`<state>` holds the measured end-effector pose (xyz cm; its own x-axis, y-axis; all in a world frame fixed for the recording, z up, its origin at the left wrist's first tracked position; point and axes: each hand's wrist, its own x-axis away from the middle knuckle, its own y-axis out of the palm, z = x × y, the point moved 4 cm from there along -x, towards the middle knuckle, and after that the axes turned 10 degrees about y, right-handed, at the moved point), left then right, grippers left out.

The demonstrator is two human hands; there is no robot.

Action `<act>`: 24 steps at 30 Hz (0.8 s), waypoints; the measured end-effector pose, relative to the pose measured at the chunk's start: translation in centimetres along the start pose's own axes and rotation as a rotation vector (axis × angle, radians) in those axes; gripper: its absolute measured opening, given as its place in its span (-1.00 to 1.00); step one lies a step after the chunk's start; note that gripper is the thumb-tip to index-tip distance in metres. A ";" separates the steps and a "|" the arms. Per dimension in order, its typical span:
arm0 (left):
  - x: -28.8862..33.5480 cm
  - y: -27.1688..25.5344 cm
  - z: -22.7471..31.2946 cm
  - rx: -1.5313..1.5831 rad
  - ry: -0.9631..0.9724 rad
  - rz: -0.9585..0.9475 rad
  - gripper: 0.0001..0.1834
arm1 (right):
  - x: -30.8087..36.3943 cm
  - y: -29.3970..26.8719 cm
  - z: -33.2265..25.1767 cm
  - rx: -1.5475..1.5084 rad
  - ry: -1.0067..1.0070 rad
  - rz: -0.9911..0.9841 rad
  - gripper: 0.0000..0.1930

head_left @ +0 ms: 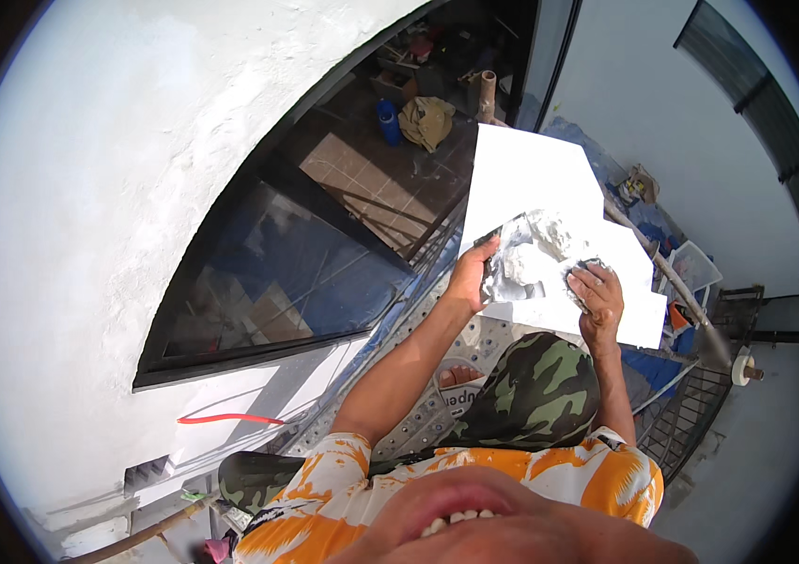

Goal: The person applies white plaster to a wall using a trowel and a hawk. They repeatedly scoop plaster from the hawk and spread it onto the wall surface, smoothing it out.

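A grey, white-smeared container or bag holds lumpy white putty [529, 263] over a white board. Whether its sides are soft or stiff, I cannot tell. My left hand [476, 273] grips its left edge, the thumb up along the dark rim and the other fingers hidden underneath. At its right side my right hand [597, 296] curls its fingers against the edge, and the fingertips are coated with white. Strong sunlight bleaches the white board [519, 169], which lies behind and beneath the putty.
I am on a perforated metal scaffold platform [404, 414] beside a white wall [89, 188]. A dark-framed window opening [258, 348] gives onto a tiled floor with a blue bottle [388, 122] and a tan cloth bag [427, 122]. Wooden poles [681, 282] and a roller [743, 368] stand at right.
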<state>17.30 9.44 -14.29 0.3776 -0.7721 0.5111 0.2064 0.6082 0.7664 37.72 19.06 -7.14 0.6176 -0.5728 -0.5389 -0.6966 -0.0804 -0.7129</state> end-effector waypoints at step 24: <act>12.2 0.0 16.3 0.090 0.457 -0.140 -0.64 | 0.1 12.6 -2.1 -1.683 1.269 -0.250 -0.60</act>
<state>7.18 -3.00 -1.69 0.7140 -0.6730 0.1932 0.2119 0.4707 0.8565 28.20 16.22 -15.27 0.7078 -0.4815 0.5170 -0.6839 -0.2837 0.6721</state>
